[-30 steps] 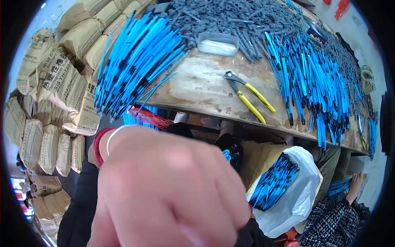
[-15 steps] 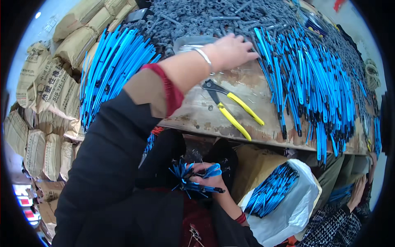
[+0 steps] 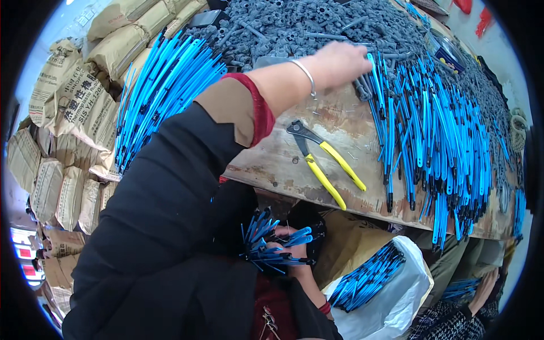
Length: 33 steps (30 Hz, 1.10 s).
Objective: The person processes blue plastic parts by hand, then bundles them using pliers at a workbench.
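Note:
My left hand (image 3: 343, 63) reaches over the table to the top end of the right-hand pile of thin blue plastic strips with black ends (image 3: 436, 130). Its fingers touch or nearly touch the outermost strip; they are blurred and partly hidden, so their grip is unclear. Low over my lap, my right hand (image 3: 288, 245) is closed around a fanned bunch of similar blue strips (image 3: 262, 245). Pliers with yellow handles (image 3: 328, 180) lie on the wooden tabletop (image 3: 266, 158) below my left forearm, their jaws pointing up and left.
Grey plastic fittings (image 3: 317, 22) heap along the table's back. Another pile of blue strips (image 3: 170, 85) lies left of my arm. Beside my lap stands a white-lined sack (image 3: 413, 272) holding strips. Brown paper sacks (image 3: 79, 102) stack at left. Another person's hand (image 3: 484, 289) is at lower right.
My left hand has moved right, from the table beside the strips to the end of the right-hand pile, its spread fingers drawing together. The right hand keeps its bunch. The view has shifted slightly.

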Tool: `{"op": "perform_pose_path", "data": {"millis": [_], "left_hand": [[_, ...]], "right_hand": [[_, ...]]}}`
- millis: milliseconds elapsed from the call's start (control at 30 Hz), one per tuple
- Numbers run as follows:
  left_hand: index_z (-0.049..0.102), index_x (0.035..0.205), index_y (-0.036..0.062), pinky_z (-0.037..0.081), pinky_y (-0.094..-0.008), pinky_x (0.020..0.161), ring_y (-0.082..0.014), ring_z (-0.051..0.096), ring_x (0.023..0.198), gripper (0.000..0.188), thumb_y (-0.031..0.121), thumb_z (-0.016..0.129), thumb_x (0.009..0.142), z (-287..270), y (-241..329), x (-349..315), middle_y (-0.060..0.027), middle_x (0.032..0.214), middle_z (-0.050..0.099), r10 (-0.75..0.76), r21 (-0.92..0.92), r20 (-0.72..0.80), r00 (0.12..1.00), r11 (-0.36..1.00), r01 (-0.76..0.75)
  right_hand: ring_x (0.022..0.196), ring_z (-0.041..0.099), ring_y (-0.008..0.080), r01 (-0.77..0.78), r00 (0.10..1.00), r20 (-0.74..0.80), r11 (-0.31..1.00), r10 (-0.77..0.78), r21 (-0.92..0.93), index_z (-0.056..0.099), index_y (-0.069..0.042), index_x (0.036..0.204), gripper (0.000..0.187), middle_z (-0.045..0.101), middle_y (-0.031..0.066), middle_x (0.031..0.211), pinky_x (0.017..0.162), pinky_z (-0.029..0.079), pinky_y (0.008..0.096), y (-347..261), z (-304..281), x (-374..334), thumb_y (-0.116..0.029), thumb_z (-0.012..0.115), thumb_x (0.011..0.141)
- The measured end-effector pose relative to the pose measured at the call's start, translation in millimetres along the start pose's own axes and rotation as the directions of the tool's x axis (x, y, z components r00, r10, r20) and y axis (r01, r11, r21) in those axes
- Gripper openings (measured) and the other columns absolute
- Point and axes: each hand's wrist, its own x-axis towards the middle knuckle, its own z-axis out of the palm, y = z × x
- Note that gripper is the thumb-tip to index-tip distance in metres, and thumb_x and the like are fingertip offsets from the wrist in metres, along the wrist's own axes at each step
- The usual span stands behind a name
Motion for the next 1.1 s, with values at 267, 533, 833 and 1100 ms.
{"op": "perform_pose_path", "data": {"millis": [267, 533, 833, 1100], "left_hand": [[0.062, 0.085, 0.0036, 0.048, -0.0410, 0.067, -0.0372, 0.058, 0.070, 0.018, 0.006, 0.057, 0.069, -13.9, -110.5, -7.7, -0.0183, 0.073, 0.060, -0.385, -0.290, -0.416, 0.824, 0.915, 0.281], [0.061, 0.094, 0.0105, 0.047, -0.0398, 0.080, -0.0289, 0.058, 0.092, 0.021, 0.012, 0.058, 0.073, -10.7, -40.4, -8.8, -0.0096, 0.095, 0.059, -0.013, -0.244, -0.162, 0.987, 0.969, -0.027], [0.059, 0.102, 0.0154, 0.048, -0.0366, 0.079, -0.0231, 0.055, 0.096, 0.029, 0.012, 0.059, 0.074, 21.5, 9.1, 9.4, -0.0054, 0.097, 0.058, 0.228, 0.064, 0.136, 0.964, 0.969, -0.238], [0.056, 0.113, 0.0122, 0.047, -0.0341, 0.080, -0.0236, 0.055, 0.098, 0.035, 0.009, 0.057, 0.079, -13.1, -69.4, 1.6, -0.0062, 0.100, 0.058, -0.235, 0.041, -0.134, 0.963, 0.969, 0.243]], "right_hand": [[0.088, 0.061, 0.0188, 0.015, 0.998, -0.060, 0.999, -0.013, 0.045, 0.062, 0.001, 0.082, 0.020, 0.064, 0.0128, 0.091, 0.079, 0.048, 0.0315, 13.3, -0.9, -5.6, -0.004, 0.075, 0.067], [0.088, 0.060, 0.0176, -0.065, 0.998, -0.023, 0.992, 0.062, -0.111, 0.063, 0.000, 0.083, 0.021, 0.064, 0.0102, 0.089, 0.082, 0.047, 0.0325, 16.6, 2.9, -7.5, -0.006, 0.076, 0.067], [0.086, 0.060, 0.0164, -0.042, 0.993, -0.113, 0.999, 0.038, -0.031, 0.062, 0.000, 0.085, 0.024, 0.065, 0.0101, 0.090, 0.080, 0.047, 0.0313, 12.8, -0.1, -8.9, -0.010, 0.076, 0.069], [0.086, 0.060, 0.0176, -0.283, 0.955, -0.040, 0.943, 0.294, 0.175, 0.061, 0.001, 0.084, 0.022, 0.065, 0.0115, 0.090, 0.080, 0.047, 0.0315, 13.3, -8.1, -6.0, -0.009, 0.075, 0.070]]}}
